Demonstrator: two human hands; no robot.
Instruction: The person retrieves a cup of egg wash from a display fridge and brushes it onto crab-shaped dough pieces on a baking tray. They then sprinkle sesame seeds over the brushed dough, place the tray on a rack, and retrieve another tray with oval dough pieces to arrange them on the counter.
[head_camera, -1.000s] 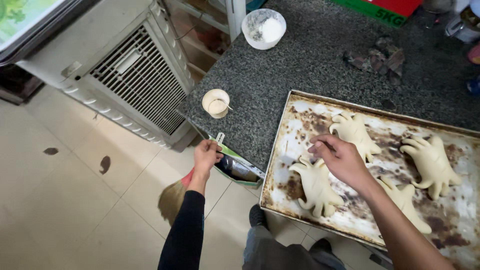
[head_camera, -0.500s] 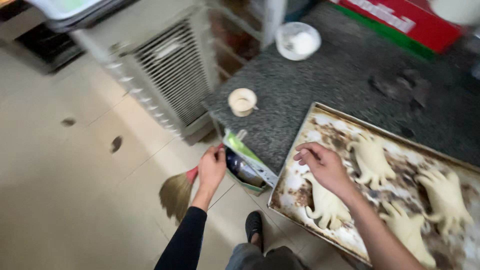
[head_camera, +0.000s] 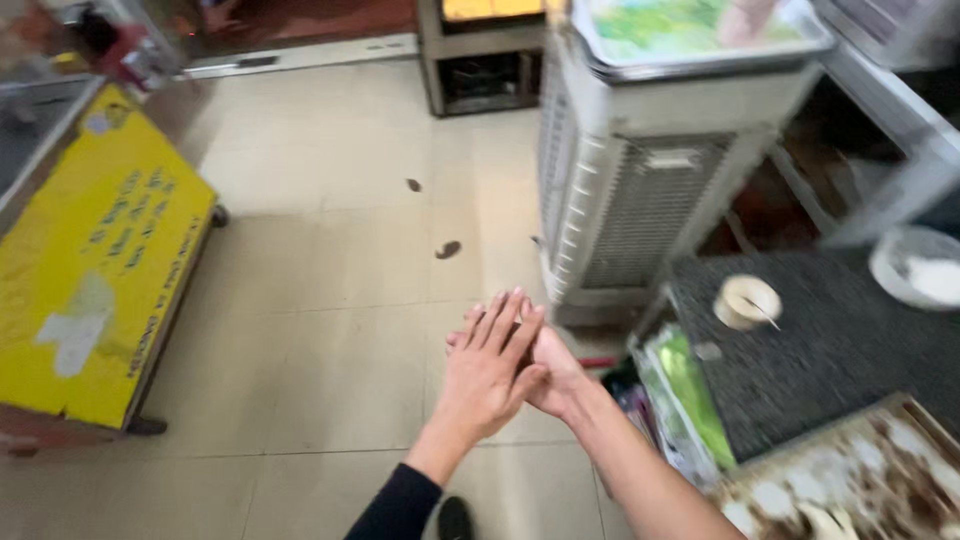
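Head view: left hand (head_camera: 487, 370) laid flat, fingers spread, over right hand (head_camera: 548, 372), palms pressed together, both empty, above pale tiled floor (head_camera: 320, 300). Worn metal baking tray (head_camera: 850, 480) with a pale dough shape (head_camera: 825, 520) at near right, well apart from both hands. On speckled grey counter (head_camera: 830, 350): small round cup (head_camera: 747, 300), white bowl (head_camera: 920, 265). Judged: dough untouched at present, hands being rubbed off.

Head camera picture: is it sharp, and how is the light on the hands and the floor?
In the head view, both hands, left hand laid over right hand, are slightly soft from motion; the yellow cart and the edges of the picture are more blurred; the air cooler leans with wide-angle distortion; the light is even and soft, with a mild sheen on the tiled floor and no hard shadows.
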